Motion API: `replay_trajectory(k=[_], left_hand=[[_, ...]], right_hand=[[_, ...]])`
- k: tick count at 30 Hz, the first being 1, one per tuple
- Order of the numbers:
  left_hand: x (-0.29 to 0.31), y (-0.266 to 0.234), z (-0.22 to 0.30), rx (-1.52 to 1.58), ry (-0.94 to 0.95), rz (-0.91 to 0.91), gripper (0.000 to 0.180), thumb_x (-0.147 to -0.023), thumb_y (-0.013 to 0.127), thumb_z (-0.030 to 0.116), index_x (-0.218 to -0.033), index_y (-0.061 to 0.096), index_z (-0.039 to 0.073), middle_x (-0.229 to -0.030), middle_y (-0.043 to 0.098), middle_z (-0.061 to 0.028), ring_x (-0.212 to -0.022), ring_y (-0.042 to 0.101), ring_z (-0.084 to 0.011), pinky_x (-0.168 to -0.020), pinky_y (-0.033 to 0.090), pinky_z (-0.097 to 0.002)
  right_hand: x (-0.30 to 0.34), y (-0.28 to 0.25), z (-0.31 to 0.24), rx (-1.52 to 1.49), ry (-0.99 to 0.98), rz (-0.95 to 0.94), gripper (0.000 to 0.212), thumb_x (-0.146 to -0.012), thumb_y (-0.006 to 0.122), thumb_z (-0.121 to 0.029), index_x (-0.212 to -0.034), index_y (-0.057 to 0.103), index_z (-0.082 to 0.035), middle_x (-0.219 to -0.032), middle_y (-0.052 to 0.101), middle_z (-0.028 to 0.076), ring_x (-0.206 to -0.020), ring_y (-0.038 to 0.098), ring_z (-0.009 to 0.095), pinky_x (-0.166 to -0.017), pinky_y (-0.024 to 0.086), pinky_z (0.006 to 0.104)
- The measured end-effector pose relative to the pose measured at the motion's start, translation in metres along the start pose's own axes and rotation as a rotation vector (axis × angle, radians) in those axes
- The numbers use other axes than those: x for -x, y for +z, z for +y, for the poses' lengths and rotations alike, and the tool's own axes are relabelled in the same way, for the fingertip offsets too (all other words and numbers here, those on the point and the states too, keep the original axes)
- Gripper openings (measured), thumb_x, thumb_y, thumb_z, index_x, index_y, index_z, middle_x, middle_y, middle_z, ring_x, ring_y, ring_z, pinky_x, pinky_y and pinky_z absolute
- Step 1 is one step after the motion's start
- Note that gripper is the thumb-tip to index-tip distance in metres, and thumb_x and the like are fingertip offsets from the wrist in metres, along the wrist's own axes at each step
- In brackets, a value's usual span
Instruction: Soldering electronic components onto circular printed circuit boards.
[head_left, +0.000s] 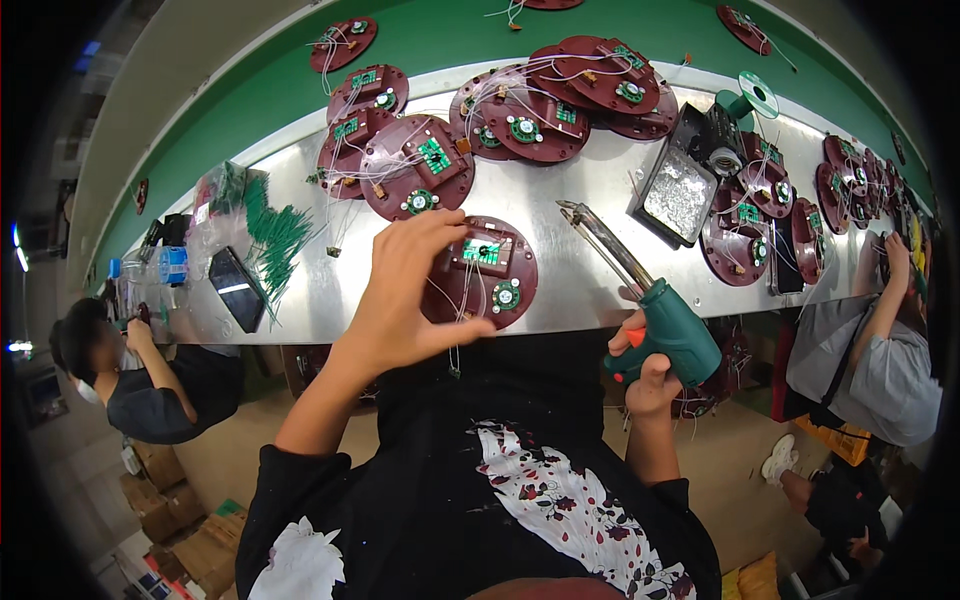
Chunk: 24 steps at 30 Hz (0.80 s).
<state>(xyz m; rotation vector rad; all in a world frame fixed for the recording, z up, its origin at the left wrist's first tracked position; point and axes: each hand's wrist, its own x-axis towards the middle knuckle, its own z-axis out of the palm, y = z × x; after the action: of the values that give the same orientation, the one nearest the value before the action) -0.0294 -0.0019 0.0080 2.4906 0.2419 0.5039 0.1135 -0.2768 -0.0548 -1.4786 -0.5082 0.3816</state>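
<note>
My right hand (652, 385) is wrapped around the grip of a green soldering gun (680, 335) with an orange trigger. Its metal tip points up and to the left, apart from the boards. A round maroon plate (520, 260) with a green circuit board, a small round green part and thin white wires lies in front of me at the bench's near edge. Over the left side of that plate my left hand (400, 285) is spread, thumb and fingers apart. Whether the fingertips touch its rim I cannot tell.
Stacked maroon plates (420, 165) with wires lie behind. On the metal bench (380, 300) are a black tray (675, 195) of silvery bits, a green spool (760, 95), a phone (237, 288) and green wires (275, 235). People sit left and right.
</note>
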Motion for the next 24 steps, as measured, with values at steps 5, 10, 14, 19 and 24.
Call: replay_trajectory(k=[5,10,14,19,24], left_hand=[[-0.005,-0.006,0.020,-0.261,0.030,-0.238,0.105,-0.060,0.097,0.036,-0.147,0.049,0.004,-0.149,0.050,-0.0172,-0.138,0.047,-0.0375,-0.112,0.038,-0.0466],[-0.010,-0.024,0.032,-0.130,0.010,-0.353,0.114,-0.057,0.099,0.039,-0.151,0.046,0.004,-0.148,0.047,-0.0171,-0.141,0.044,-0.0389,-0.116,0.036,-0.0483],[-0.037,-0.075,0.027,0.221,0.013,-0.329,0.113,-0.060,0.100,0.041,-0.152,0.045,0.006,-0.145,0.050,-0.0185,-0.136,0.050,-0.0380,-0.117,0.039,-0.0478],[-0.080,-0.141,-0.064,-0.191,-0.404,0.062,0.111,-0.067,0.097,0.050,-0.153,0.043,0.003,-0.137,0.057,-0.0239,-0.125,0.060,-0.0376,-0.107,0.050,-0.0450],[-0.112,-0.164,-0.229,-0.557,-0.757,0.196,0.123,-0.071,0.083,0.076,-0.153,0.039,-0.005,-0.141,0.053,-0.0382,-0.125,0.062,-0.0459,-0.102,0.053,-0.0471]], right_hand=[[-0.004,-0.001,-0.003,-0.036,-0.037,0.021,0.094,-0.093,0.054,-0.081,-0.120,0.061,0.009,-0.087,0.066,0.012,-0.076,0.065,0.017,-0.065,0.052,0.0281],[-0.007,-0.011,0.002,-0.140,-0.094,0.007,0.087,-0.095,0.053,-0.078,-0.113,0.061,0.006,-0.083,0.063,0.009,-0.083,0.064,0.019,-0.084,0.056,0.0340],[-0.009,-0.018,-0.004,-0.208,-0.163,-0.036,0.060,-0.101,0.060,-0.055,-0.113,0.057,0.003,-0.084,0.060,0.008,-0.086,0.063,0.019,-0.098,0.055,0.0403],[-0.009,-0.017,-0.012,-0.222,-0.083,-0.059,0.030,-0.094,0.066,-0.005,-0.119,0.051,-0.002,-0.100,0.057,0.009,-0.093,0.060,0.018,-0.104,0.054,0.0445],[-0.010,-0.014,-0.012,-0.320,-0.044,-0.006,0.051,-0.084,0.063,0.023,-0.123,0.046,-0.006,-0.115,0.052,0.010,-0.100,0.058,0.017,-0.103,0.055,0.0434]])
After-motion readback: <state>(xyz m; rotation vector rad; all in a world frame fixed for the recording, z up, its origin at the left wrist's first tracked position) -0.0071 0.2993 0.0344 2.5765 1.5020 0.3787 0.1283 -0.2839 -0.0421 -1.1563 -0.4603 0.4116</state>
